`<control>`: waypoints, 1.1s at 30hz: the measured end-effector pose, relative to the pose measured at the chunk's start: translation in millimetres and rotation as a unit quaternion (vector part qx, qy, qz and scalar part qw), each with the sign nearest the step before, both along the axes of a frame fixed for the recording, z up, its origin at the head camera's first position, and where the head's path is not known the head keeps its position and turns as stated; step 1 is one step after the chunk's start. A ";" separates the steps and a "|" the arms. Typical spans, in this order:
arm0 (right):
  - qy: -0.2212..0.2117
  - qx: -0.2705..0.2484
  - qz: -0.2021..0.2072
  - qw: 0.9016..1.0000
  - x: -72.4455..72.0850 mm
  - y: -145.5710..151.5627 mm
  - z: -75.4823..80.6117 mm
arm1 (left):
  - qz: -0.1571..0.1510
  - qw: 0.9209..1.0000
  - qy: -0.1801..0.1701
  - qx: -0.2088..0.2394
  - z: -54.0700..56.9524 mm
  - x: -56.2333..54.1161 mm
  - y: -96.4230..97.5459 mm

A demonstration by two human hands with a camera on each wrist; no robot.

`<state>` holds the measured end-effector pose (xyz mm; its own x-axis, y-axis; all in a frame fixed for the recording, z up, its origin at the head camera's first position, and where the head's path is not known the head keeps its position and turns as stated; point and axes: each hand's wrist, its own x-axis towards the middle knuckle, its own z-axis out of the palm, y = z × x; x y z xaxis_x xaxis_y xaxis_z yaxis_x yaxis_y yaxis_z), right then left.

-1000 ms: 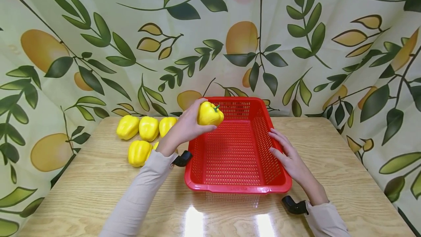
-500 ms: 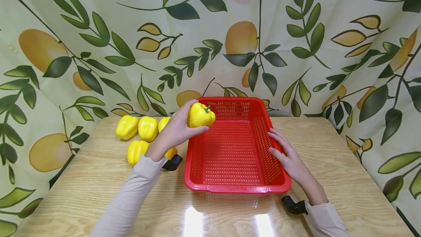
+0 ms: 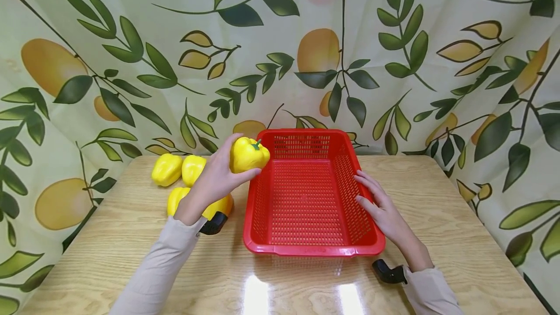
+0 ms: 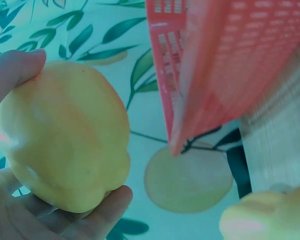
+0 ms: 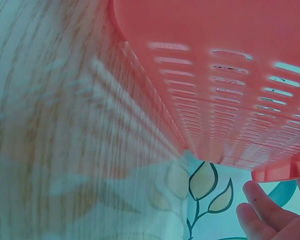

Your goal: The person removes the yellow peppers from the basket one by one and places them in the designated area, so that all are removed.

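Observation:
My left hand (image 3: 214,174) grips a yellow bell pepper (image 3: 248,154) with a green stem, raised beside the left rim of a red plastic basket (image 3: 306,251). In the left wrist view, thumb and fingers wrap around the held bell pepper (image 4: 70,135). My right hand (image 3: 385,213) holds the basket's right rim. In the right wrist view, some of its fingers (image 5: 265,210) show outside the wall, below the rim. More yellow bell peppers (image 3: 166,169) lie on the table left of the basket, partly hidden by my left hand and wrist.
The perforated basket holds nothing visible and stands on a wood-grain table (image 3: 437,198). A leaf-and-fruit patterned cloth (image 3: 280,62) hangs behind the table and along its sides. Black wrist cameras (image 3: 213,223) sit under both wrists.
My left hand has moved left with the bell pepper, from over the basket's inside to its left rim. My right hand has stayed at the right rim.

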<state>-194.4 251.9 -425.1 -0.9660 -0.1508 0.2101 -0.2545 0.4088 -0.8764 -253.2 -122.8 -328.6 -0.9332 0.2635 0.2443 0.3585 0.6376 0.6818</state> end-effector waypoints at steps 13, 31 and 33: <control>-0.007 0.001 -0.003 1.000 -0.2 -2.0 -0.8 | 0.070 0.997 0.021 0.031 -20.4 13.7 -31.7; -0.001 -0.004 -0.001 1.000 -0.1 -1.4 0.6 | 0.121 0.990 0.021 0.067 -38.9 24.4 -61.5; 0.000 -0.007 -0.001 1.000 0.0 -0.9 0.6 | 0.124 0.990 0.022 0.068 -40.4 24.7 -65.0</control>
<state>-194.5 251.0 -424.5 -0.9662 -0.1465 0.2121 -0.2538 0.3961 -0.8825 -228.5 -187.8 -369.0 -0.9530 -0.0108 0.3028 0.2329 0.6133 0.7548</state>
